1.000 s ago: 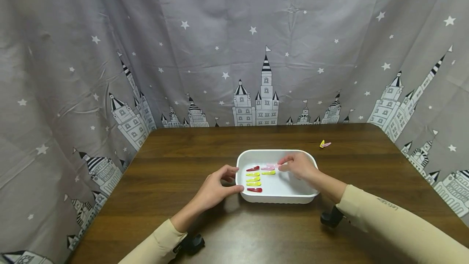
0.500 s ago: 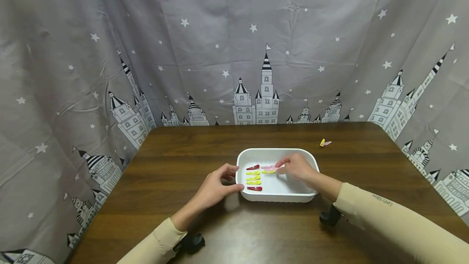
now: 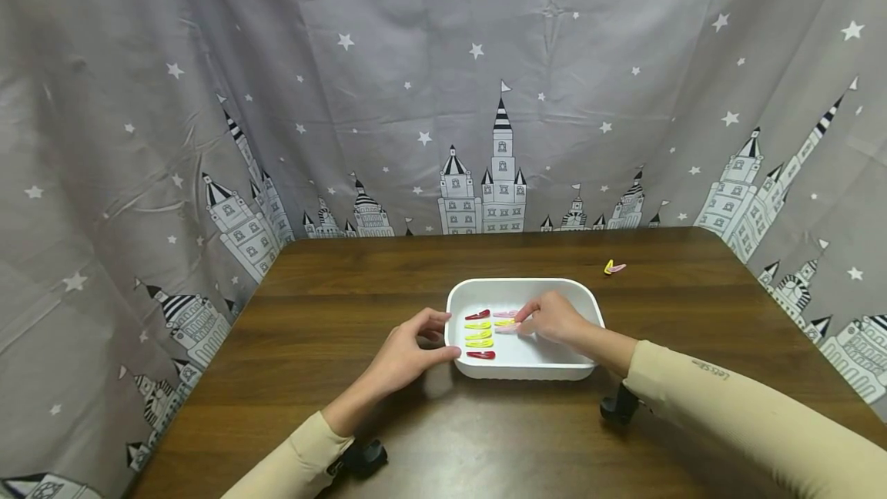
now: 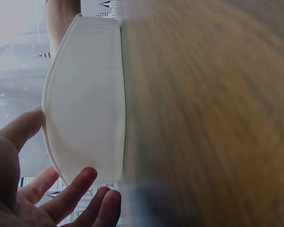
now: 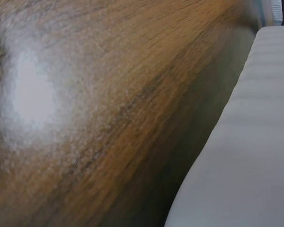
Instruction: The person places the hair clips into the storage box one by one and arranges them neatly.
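A white tray (image 3: pixel 523 374) stands on the table with two columns of snap hair clips inside. In the left column, several yellow clips (image 3: pixel 479 335) lie between an upper red clip (image 3: pixel 478 315) and a lower red clip (image 3: pixel 481 355). To their right lie a pink clip (image 3: pixel 505 313) and a partly covered yellow clip (image 3: pixel 503 322). My right hand (image 3: pixel 554 319) pinches another pink clip (image 3: pixel 507 329) just below that yellow one. My left hand (image 3: pixel 409 349) touches the tray's left rim, thumb and fingers spread. The left wrist view shows these fingers (image 4: pixel 80 187) extended beside the tray wall.
Beyond the tray's far right corner, a yellow clip (image 3: pixel 609 267) and a pink clip (image 3: pixel 619 269) lie close together on the brown wooden table (image 3: pixel 360 276). A grey curtain (image 3: pixel 312 60) printed with castles and stars hangs around the table.
My right hand has moved slightly left and toward me inside the tray, bringing the pinched pink clip below the yellow one. My left hand stays at the rim.
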`<state>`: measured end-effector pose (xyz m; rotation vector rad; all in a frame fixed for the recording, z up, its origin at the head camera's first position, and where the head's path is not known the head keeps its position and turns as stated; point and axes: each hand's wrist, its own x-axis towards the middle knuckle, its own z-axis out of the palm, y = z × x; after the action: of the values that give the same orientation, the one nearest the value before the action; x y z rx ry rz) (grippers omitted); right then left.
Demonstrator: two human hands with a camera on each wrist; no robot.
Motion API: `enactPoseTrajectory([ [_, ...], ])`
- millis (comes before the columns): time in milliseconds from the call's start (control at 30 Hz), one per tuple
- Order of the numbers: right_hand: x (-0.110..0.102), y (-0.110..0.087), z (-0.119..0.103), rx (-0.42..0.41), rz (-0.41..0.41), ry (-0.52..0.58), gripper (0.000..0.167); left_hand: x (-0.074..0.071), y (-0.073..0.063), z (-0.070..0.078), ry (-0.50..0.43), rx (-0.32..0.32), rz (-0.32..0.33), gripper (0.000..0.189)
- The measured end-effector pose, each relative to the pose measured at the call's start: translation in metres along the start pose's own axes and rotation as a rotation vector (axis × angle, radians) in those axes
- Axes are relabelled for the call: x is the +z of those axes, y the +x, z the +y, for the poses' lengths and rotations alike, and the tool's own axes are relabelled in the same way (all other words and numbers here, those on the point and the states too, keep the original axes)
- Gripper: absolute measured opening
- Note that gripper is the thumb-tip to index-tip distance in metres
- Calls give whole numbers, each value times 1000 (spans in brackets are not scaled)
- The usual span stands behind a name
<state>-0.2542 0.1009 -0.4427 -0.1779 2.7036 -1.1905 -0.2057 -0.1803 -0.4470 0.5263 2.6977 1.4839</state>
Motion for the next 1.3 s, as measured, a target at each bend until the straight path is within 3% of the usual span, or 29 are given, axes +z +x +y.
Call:
enactPoseTrajectory([
  [1000, 2, -2, -1, 21, -19, -21, 8, 0, 0, -2, 5, 2, 0, 58],
  [1300, -7, -2, -5, 17, 23, 4, 13, 1, 0, -4, 9, 1, 0, 58],
])
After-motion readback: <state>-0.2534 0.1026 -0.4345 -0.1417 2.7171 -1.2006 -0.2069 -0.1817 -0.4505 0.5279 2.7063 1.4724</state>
